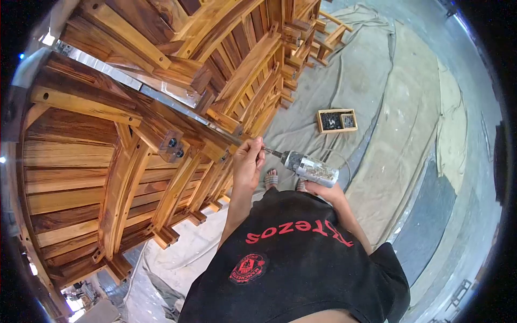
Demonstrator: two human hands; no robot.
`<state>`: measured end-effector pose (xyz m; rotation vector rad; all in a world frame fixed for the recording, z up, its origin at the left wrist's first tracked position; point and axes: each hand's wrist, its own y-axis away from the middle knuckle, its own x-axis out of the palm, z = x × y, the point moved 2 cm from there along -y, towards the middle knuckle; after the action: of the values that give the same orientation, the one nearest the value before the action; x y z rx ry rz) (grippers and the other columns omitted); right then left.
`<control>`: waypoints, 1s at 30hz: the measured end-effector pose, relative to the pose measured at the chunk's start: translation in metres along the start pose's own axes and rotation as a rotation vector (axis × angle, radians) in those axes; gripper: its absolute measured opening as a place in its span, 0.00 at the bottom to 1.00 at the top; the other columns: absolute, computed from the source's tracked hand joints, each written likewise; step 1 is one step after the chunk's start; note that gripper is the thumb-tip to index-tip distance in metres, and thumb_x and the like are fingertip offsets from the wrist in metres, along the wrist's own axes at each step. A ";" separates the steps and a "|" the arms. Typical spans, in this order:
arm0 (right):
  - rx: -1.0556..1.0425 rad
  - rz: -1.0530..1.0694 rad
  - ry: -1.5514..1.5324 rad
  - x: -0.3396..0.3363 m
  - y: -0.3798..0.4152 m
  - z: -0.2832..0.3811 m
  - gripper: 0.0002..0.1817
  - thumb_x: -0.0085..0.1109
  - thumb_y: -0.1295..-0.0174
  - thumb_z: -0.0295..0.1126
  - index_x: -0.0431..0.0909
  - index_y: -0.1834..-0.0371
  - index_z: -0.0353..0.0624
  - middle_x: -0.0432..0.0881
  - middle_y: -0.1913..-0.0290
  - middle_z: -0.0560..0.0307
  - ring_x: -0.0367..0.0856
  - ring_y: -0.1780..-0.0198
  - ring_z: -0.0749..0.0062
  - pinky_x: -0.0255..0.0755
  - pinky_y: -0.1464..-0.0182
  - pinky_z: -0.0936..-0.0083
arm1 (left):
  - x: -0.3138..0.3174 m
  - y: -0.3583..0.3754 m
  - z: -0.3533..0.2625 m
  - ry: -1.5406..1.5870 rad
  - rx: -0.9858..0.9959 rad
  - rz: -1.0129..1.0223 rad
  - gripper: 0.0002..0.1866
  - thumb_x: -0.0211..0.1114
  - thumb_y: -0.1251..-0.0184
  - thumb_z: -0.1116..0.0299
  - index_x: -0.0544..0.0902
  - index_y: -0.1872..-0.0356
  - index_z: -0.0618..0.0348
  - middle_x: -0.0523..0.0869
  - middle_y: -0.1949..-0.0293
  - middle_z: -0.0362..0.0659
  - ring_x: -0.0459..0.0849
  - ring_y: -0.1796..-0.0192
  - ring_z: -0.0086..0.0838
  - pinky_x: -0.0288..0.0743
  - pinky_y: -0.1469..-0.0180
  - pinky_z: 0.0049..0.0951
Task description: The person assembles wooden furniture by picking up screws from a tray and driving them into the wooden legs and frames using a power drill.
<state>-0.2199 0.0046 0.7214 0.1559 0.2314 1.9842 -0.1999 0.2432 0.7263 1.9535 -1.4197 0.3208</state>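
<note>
My right hand [324,191] is wrapped round a worn silver power driver [311,168], partly hidden behind its body. The driver lies nearly level in front of my black shirt, and its thin bit [272,152] points left. At the end of that bit, my left hand [250,161] is closed with thumb and fingers pinched together; what sits between them is too small to make out. Just left of this hand stands a brown wooden slatted frame [126,188], with dark bolt heads [173,143] on one of its blocks.
More wooden slatted frames [237,70] stand in a row beyond. A small wooden box [337,121] of dark small parts sits on the cloth-covered floor [398,107]. A thin cable or hose [350,171] curves beside the driver. My sandalled feet [271,179] are below.
</note>
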 end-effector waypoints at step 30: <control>-0.026 -0.176 -0.431 -0.016 -0.026 -0.027 0.17 0.64 0.56 0.18 0.80 0.58 0.37 0.81 0.66 0.63 0.76 0.68 0.79 0.70 0.66 0.79 | 0.090 -0.026 -0.004 -0.097 0.130 0.090 0.14 0.59 0.27 0.61 0.81 0.58 0.63 0.73 0.79 0.32 0.62 0.82 0.11 0.51 0.82 0.15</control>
<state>-0.1956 -0.0021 0.6889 0.5212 -0.0591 1.7297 -0.1416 0.1832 0.7698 2.0363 -1.5881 0.3717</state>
